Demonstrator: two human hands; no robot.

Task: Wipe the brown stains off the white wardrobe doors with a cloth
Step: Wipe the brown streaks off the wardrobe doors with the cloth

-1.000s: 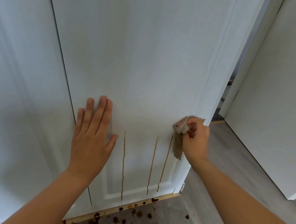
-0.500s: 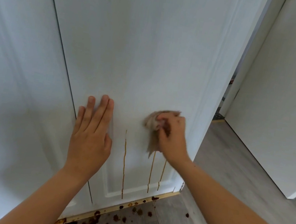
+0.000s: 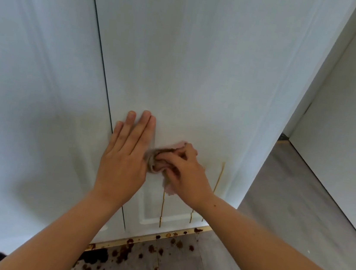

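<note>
Nearest, brown spatter (image 3: pixel 125 252) dots the floor (image 3: pixel 287 206) well below the cloth (image 3: pixel 152 157). Above the spatter, thin brown streaks (image 3: pixel 162 207) run upright on the lower part of the door (image 3: pixel 192 68). One starts just below the cloth, and a short stretch of a second shows below and right of it, the rest hidden by the wrist. The longest (image 3: pixel 219 178) stands to the right of the cloth, its top about level with it.

The right hand (image 3: pixel 188 172) has its fingers curled round the bunched cloth and presses it to the door. The left hand (image 3: pixel 124 159) lies flat just left of the cloth, fingers straight and together, holding nothing. Its edge seems to touch the cloth, though the blur there makes that unsure.

So all the remaining stains lie down and right of the cloth, on the right hand's own side, and their long axis is vertical. By my reading, the next stroke has to go away from the left hand, then down along each line to the door's bottom edge. Above the cloth the door looks white.
</note>
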